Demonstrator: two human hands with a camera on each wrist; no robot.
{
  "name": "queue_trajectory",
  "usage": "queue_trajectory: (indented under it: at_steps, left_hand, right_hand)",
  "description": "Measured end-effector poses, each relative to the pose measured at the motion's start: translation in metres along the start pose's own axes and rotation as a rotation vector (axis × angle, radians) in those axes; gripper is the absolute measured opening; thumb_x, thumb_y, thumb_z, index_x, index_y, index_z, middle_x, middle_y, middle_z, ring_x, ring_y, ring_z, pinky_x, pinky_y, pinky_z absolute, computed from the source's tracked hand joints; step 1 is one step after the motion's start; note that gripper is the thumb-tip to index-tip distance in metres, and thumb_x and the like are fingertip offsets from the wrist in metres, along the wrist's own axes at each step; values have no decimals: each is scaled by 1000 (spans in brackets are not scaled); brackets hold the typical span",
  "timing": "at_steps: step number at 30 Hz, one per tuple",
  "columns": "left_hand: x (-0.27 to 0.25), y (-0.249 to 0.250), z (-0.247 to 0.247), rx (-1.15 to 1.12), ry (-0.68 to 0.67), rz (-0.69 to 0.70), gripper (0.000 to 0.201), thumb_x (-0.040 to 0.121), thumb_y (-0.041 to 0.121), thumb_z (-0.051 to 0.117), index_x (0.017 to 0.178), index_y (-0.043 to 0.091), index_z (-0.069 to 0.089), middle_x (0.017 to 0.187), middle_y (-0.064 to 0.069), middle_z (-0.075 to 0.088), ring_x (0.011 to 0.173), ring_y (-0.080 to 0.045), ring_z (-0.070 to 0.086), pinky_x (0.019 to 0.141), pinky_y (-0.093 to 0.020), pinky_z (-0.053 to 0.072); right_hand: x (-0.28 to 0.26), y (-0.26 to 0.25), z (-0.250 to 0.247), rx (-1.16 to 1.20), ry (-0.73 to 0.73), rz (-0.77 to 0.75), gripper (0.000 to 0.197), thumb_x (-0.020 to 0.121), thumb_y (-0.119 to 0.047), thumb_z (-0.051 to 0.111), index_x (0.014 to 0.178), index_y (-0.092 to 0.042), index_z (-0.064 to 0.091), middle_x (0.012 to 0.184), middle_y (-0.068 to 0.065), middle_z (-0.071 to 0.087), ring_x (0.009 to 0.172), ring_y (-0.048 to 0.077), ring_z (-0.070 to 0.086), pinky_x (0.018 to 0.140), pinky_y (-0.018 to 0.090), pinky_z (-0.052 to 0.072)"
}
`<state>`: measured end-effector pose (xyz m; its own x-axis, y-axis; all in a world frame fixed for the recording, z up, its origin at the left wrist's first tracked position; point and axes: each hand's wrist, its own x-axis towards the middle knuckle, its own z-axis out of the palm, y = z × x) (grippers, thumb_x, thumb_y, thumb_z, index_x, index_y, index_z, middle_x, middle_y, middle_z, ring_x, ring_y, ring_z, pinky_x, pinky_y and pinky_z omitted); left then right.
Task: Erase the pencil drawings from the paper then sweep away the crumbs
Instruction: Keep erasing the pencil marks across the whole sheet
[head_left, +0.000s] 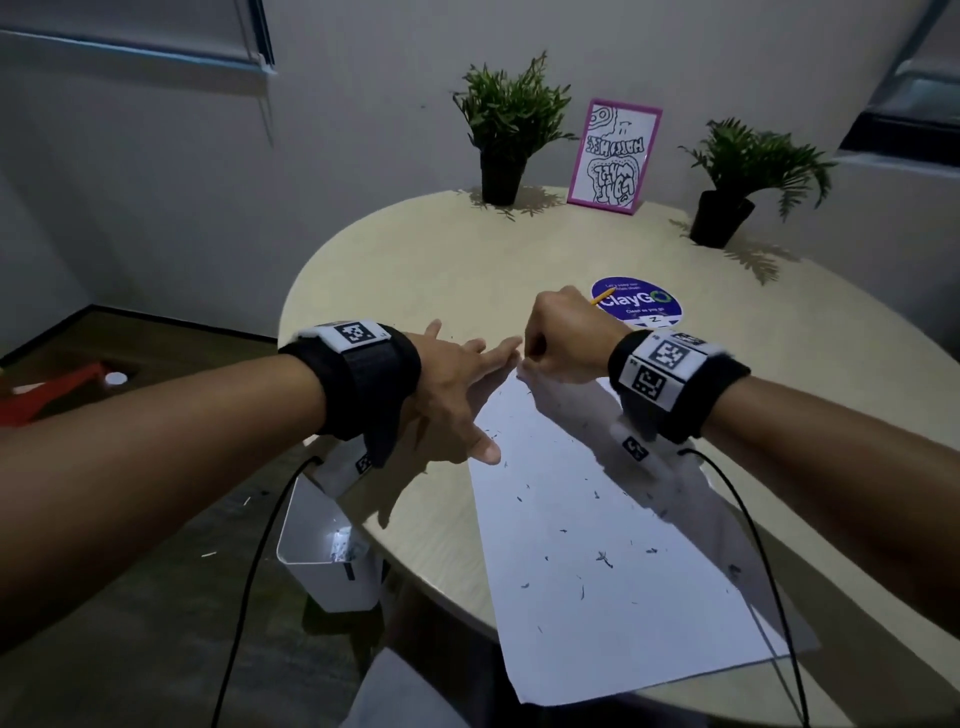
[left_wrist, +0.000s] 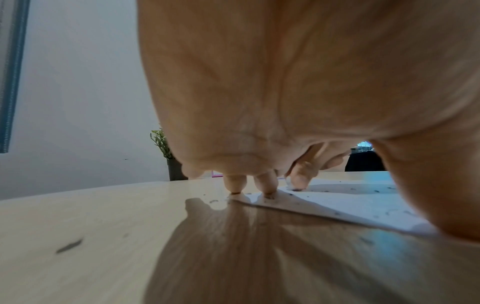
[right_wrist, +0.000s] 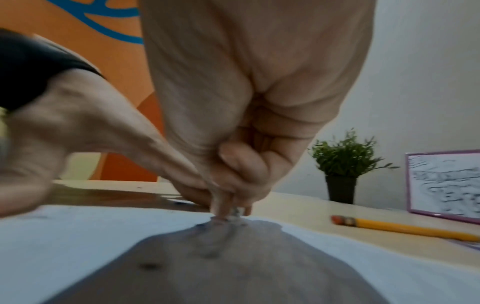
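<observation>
At the centre of the head view, the left hand (head_left: 447, 384) lies flat with fingers straight and spread, its fingertips (left_wrist: 267, 185) pressing the upper corner of the paper (head_left: 613, 561). The right hand (head_left: 566, 338), curled tight, pinches a small eraser (right_wrist: 237, 211) against that corner. Dark crumbs (head_left: 602, 558) dot the sheet; a pencil (right_wrist: 405, 227) lies at right.

A round pale wooden table (head_left: 415, 270) is set against plain grey walls (head_left: 156, 182), with a blind-covered window (head_left: 130, 31) seen above dark flooring (head_left: 156, 597).
</observation>
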<state>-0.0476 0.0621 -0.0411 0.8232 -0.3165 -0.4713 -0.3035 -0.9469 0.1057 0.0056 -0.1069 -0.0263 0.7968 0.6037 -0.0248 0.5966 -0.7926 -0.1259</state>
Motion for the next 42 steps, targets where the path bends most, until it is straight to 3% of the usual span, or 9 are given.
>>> queue_trajectory:
  at_steps: [4, 11, 16, 22, 26, 31, 34, 37, 42]
  left_hand:
    - [-2, 3, -3, 11, 15, 19, 116, 72, 77, 65, 154, 41, -8, 161, 2, 26, 152, -15, 9, 118, -56, -17]
    - [-4, 5, -4, 2, -16, -10, 129, 70, 79, 65, 150, 39, -29, 167, 1, 3, 150, -7, -14, 116, -55, -21]
    - [-7, 9, -7, 15, -4, 8, 119, 76, 73, 65, 154, 38, -18, 166, 5, 14, 152, -11, 2, 117, -54, -19]
    - [0, 1, -1, -17, -9, 2, 133, 65, 83, 65, 150, 40, -28, 166, -1, 12, 150, -6, -14, 116, -57, -21]
    - [0, 3, -3, 8, 19, 16, 117, 72, 76, 67, 154, 38, -8, 156, 3, 34, 152, -14, 10, 117, -56, -18]
    - [8, -5, 2, 15, -9, 16, 135, 62, 89, 61, 148, 40, -31, 166, 10, 6, 148, -2, -19, 116, -57, -21]
    - [3, -1, -2, 18, -8, 18, 130, 68, 82, 64, 151, 38, -26, 166, 8, 11, 151, -5, -12, 117, -55, -20]
    - [0, 2, -4, 6, -2, 26, 121, 73, 75, 66, 154, 39, -16, 165, 4, 15, 153, -14, 1, 118, -53, -19]
    - [7, -3, 0, 24, -18, 35, 132, 67, 85, 62, 148, 39, -32, 166, 9, 6, 149, -4, -17, 115, -54, -23]
  right_hand:
    - [-15, -20, 6, 8, -102, -112, 16, 80, -21, 78, 77, -7, 72, 65, 2, 56, 68, 22, 60, 57, 28, 47]
    - [2, 4, -1, -67, -20, 32, 24, 80, -24, 80, 82, -5, 66, 83, 14, 66, 74, 29, 64, 64, 36, 57]
    - [-17, -16, 3, 17, -161, -118, 15, 81, -26, 80, 77, -13, 75, 65, -5, 56, 66, 12, 59, 60, 28, 51]
    - [-7, -1, 1, 7, -32, -12, 14, 80, -20, 80, 79, -7, 75, 74, 10, 67, 70, 21, 61, 56, 26, 50]
    - [-18, -16, 4, 34, -169, -107, 15, 80, -22, 79, 73, -9, 75, 61, 5, 66, 58, 14, 65, 58, 29, 57]
    - [-4, 7, -9, -14, -76, -3, 22, 81, -27, 78, 72, -8, 77, 60, 6, 69, 57, 17, 63, 61, 31, 59]
    - [-8, -6, 0, -34, -44, -8, 21, 81, -21, 79, 78, -5, 65, 76, 10, 62, 66, 24, 61, 57, 29, 52]
    - [-19, -15, 6, 53, -129, -110, 18, 79, -21, 80, 73, -7, 71, 61, 5, 65, 58, 14, 63, 57, 29, 54]
    - [-5, 13, -7, 28, -44, -17, 20, 81, -24, 77, 69, -8, 77, 55, 3, 68, 49, 7, 60, 59, 33, 58]
